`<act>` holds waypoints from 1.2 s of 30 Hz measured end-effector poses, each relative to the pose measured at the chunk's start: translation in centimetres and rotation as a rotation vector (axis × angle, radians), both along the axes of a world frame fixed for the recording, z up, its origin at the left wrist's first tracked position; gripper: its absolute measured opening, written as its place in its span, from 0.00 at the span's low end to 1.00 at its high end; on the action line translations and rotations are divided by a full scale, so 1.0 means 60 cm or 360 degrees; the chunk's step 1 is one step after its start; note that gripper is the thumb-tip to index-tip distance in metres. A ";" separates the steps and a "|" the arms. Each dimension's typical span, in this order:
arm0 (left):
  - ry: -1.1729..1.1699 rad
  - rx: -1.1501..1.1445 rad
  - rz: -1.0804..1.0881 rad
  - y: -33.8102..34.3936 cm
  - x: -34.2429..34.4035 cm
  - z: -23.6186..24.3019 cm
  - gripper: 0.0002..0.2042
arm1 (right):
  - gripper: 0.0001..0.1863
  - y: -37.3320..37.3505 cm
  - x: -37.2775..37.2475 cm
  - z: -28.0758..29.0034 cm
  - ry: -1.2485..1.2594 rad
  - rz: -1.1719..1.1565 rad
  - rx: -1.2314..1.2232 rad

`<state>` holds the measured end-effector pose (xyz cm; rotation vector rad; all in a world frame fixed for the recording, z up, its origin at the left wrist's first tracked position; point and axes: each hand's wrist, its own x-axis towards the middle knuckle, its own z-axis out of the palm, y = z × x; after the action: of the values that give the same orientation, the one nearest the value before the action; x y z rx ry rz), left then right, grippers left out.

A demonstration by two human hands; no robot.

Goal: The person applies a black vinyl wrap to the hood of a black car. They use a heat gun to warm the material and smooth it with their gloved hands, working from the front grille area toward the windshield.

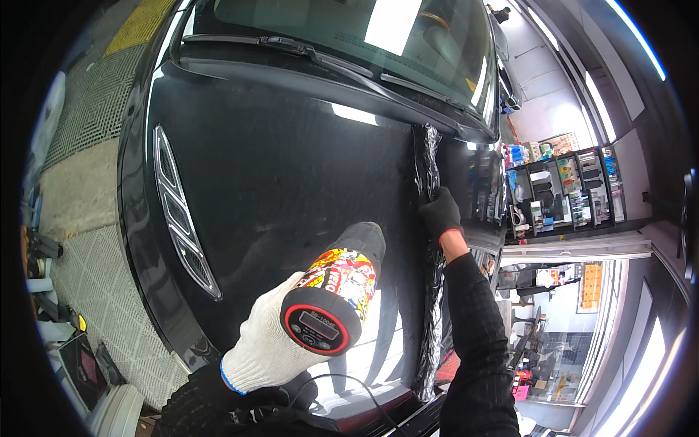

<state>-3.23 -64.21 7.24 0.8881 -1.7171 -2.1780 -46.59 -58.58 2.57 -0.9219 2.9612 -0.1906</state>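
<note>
In a white knit glove with a blue cuff, my left hand (266, 349) is closed around a heat gun (341, 280). The gun has a sticker-covered body, and a red-ringed round back with a small display faces up at me. Its dark nozzle points away over the black car hood (291, 160). My right hand (442, 213), in a black glove, is closed on a long bunched strip of shiny black film (430, 164). That strip runs along the hood from near the windshield toward the front edge; the fingers are partly hidden behind the glove's back.
A slatted chrome-edged vent (180, 211) is set in the hood's left side. Wipers (320, 60) lie below the windshield (320, 18). A thin black cord (364, 393) loops near my body. Stocked shelves (561, 193) stand at right; grated floor mats (116, 291) lie left.
</note>
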 end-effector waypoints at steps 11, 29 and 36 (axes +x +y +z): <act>0.0055 -0.0302 0.0062 0.004 -0.007 -0.023 0.43 | 0.20 0.013 -0.031 0.011 -0.0528 0.0085 -0.0136; 0.0058 -0.0358 0.0036 0.003 0.006 -0.043 0.46 | 0.14 -0.146 -0.129 -0.018 -0.0231 -0.0020 -0.0329; 0.0021 -0.0124 0.0025 -0.003 -0.006 -0.050 0.46 | 0.13 -0.146 -0.113 0.003 -0.0469 -0.0071 -0.0435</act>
<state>-3.60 -64.40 4.23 0.8628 -1.7700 -2.0870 -53.38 -67.32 2.74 -0.7706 2.7235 -0.6831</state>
